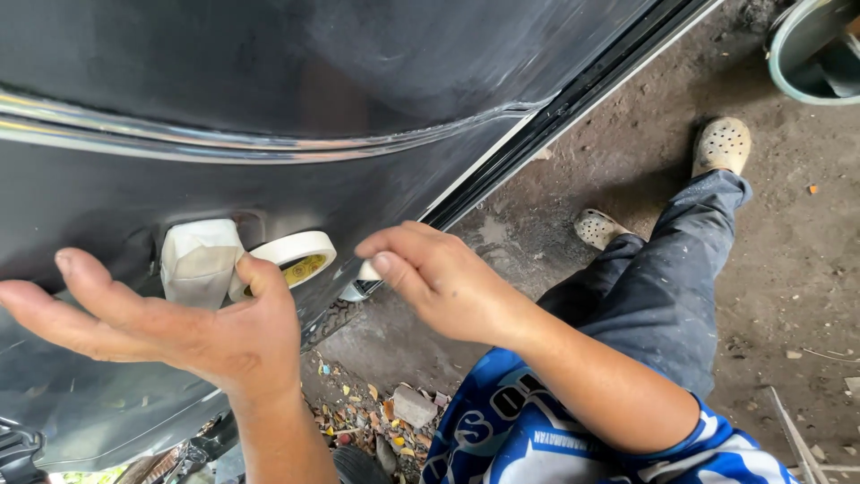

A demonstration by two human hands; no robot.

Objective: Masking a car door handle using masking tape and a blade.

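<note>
A dark grey car door panel (376, 81) fills the upper left. Its handle (199, 262) is wrapped in pale masking paper. Just to the right of the handle is a roll of cream masking tape (300, 255). My left hand (170, 332) lies against the door with its fingers spread to the left, and the thumb presses the roll's left edge. My right hand (434, 278) is to the right of the roll, its thumb and fingers pinched on a small white piece of tape (367, 271) by the door's lower edge.
The door's black lower trim (573, 90) runs diagonally to the upper right. Below it is a dirt floor (806, 296) with debris, a stone (412, 405) and leaf litter. My legs in dark trousers and pale clogs (721, 145) stand at the right. A round metal container (811, 54) sits at the top right.
</note>
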